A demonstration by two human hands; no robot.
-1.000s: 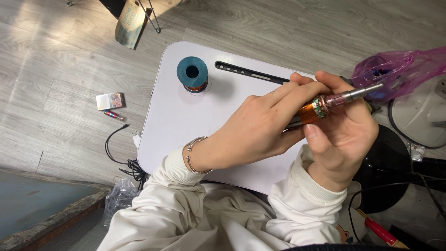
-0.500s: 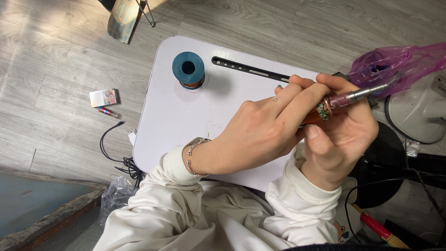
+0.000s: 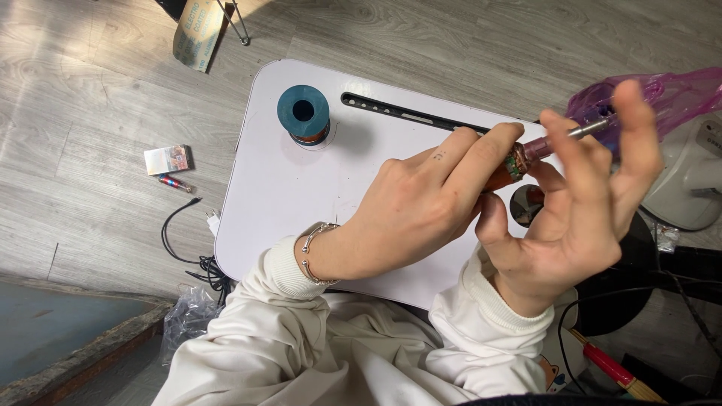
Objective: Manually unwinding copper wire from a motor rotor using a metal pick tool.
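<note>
The left hand [image 3: 421, 203] has its grip pinched around the handle of a soldering-iron-like tool [image 3: 543, 146], fingers wrapped over the orange and purple barrel near the decorated collar. The right hand [image 3: 579, 210] has its grip spread: fingers fanned open around the tool's shaft, thumb below the barrel, so the hold rests mostly on the left hand. The tool is held in the air above the white surface [image 3: 301, 203], its metal tip pointing toward 2 o'clock, very near a purple plastic bag [image 3: 677, 94]. Risk: if the tip is hot, contact would likely melt the bag. With the right-hand fingers open beside the shaft, a slip of the left grip could bring metal against skin or drop the tool onto the surface. A teal spool [image 3: 303, 113] stands upright at 10 o'clock, well apart from both hands. A black cable [image 3: 180, 240] lies on the floor at 8 o'clock.
</note>
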